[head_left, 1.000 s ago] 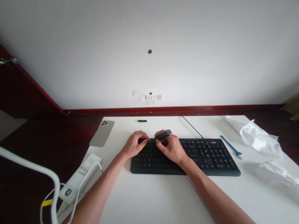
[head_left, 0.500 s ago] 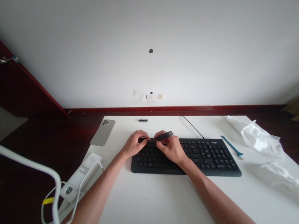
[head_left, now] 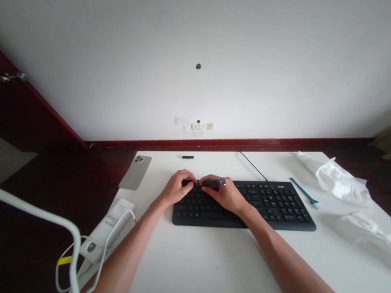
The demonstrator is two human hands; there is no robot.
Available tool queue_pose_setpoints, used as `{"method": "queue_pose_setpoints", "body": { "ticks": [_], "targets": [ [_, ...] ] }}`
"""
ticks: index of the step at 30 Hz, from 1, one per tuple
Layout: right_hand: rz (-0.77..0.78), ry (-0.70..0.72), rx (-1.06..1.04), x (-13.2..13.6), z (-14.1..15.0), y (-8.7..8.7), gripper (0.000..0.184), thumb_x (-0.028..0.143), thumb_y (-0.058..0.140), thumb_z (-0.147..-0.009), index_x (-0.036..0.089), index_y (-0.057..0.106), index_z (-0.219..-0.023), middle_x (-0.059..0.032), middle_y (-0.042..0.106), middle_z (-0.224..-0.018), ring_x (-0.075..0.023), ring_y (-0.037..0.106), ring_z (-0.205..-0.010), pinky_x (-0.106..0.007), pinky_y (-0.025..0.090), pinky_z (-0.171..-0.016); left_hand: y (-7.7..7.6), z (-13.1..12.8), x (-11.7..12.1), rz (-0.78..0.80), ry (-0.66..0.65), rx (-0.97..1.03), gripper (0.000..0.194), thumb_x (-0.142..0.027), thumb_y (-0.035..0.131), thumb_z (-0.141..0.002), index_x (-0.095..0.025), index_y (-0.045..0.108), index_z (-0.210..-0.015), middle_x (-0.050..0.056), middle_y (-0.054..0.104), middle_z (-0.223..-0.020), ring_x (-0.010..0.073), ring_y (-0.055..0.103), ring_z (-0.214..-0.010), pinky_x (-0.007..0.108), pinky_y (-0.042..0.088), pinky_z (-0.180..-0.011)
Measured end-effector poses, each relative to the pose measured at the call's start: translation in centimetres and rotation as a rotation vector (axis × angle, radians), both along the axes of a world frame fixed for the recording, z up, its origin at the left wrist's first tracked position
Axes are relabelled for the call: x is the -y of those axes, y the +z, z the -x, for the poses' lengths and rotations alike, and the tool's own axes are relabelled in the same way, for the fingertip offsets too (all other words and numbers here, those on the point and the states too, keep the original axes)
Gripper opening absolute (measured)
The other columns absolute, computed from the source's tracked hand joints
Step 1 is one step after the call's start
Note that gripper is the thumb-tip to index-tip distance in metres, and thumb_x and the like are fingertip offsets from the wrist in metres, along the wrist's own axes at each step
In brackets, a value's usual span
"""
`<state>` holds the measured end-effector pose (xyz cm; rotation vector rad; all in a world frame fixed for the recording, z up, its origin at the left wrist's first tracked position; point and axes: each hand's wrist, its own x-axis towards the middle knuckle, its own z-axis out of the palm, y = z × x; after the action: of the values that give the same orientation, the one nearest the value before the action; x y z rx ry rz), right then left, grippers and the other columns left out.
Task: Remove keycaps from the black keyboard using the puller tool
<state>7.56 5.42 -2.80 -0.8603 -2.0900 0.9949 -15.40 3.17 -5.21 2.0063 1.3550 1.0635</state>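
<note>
A black keyboard (head_left: 268,204) lies on the white table (head_left: 220,266), its cable running to the far edge. My left hand (head_left: 175,189) rests on the keyboard's upper left corner, fingers curled and pinching at the key row. My right hand (head_left: 227,195) is closed around a thin dark tool (head_left: 213,183), which lies nearly flat with its tip meeting the left fingertips over the top row of keys.
A phone (head_left: 134,172) lies face down at the table's left edge. A small black piece (head_left: 187,156) sits near the far edge. A blue tool (head_left: 303,191) and crumpled white plastic (head_left: 342,183) lie to the right. A white device with cables (head_left: 106,229) hangs off the near left corner.
The dark tool in my right hand has tipped from angled up-right to lying nearly flat over the keys. Both hands stay at the keyboard's upper left.
</note>
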Motion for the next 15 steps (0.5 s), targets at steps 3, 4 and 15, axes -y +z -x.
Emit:
{"method": "queue_pose_setpoints", "body": {
  "ticks": [3,4,15],
  "targets": [
    [-0.039,-0.009,-0.005,0.14,0.14,0.12,0.024,0.024,0.066,-0.091,0.026,0.075,-0.113,-0.0027,0.079,-0.103,-0.0226,0.076,-0.089,-0.034,0.059,-0.084,-0.01,-0.01,-0.03,-0.001,0.005,-0.007,0.019,-0.008,0.059,-0.085,-0.022,0.071,-0.087,0.003,0.071,-0.098,0.0215,0.065,-0.102,0.039,0.048,-0.102],
    [-0.05,-0.014,-0.002,0.11,0.17,0.04,0.024,0.024,0.066,-0.091,0.026,0.075,-0.114,-0.0029,0.079,-0.103,-0.0226,0.075,-0.089,-0.034,0.059,-0.084,-0.02,-0.01,-0.03,-0.003,0.004,-0.008,0.019,-0.008,0.059,-0.085,-0.022,0.07,-0.087,0.003,0.071,-0.098,0.0215,0.065,-0.102,0.039,0.048,-0.103],
    [-0.018,-0.027,0.017,-0.57,0.14,-0.31,0.018,0.026,0.065,-0.091,0.023,0.073,-0.107,-0.0031,0.076,-0.098,-0.0207,0.071,-0.085,-0.034,0.058,-0.08,-0.14,-0.18,0.19,-0.021,0.007,-0.036,0.029,-0.006,0.06,-0.084,-0.025,0.071,-0.102,0.002,0.072,-0.104,0.021,0.064,-0.102,0.037,0.05,-0.098]
  ]
}}
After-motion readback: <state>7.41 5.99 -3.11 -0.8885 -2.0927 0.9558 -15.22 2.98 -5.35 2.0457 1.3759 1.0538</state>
